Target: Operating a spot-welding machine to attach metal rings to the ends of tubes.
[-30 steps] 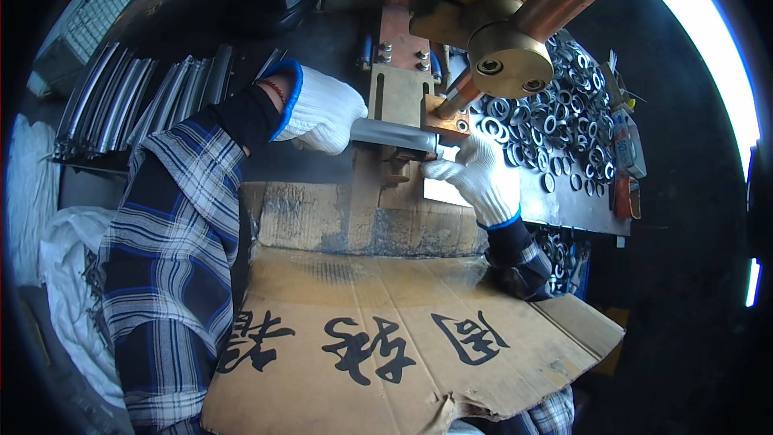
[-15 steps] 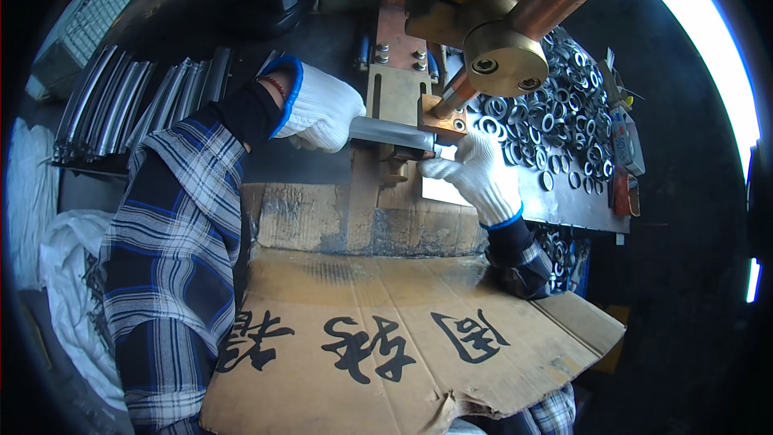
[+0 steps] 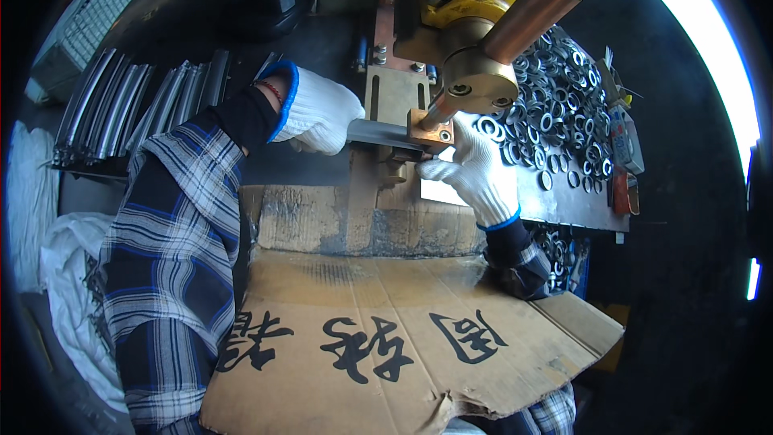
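My left hand (image 3: 322, 113), in a white knit glove with a blue cuff, is closed around a grey metal strip (image 3: 382, 133) at its left end. The strip extends rightward across a brass-coloured fixture and under a copper block (image 3: 431, 129). This block is on the lower end of the machine's copper-coloured arm (image 3: 535, 20) and appears to press on the strip's right end. My right hand (image 3: 481, 173), gloved alike, is closed beside the block, thumb low and fingers behind it. What its fingertips pinch is mostly hidden.
Many dark metal rings (image 3: 555, 113) lie heaped on the metal table at right. Curved metal strips (image 3: 105, 109) are stacked at left. A cardboard sheet (image 3: 338, 298) with black brushed characters covers my lap. White sacking (image 3: 68, 274) hangs at lower left.
The machine's arm and copper block have come down and slightly left, onto the strip's right end. The strip has dipped a little. Both hands stay almost in place.
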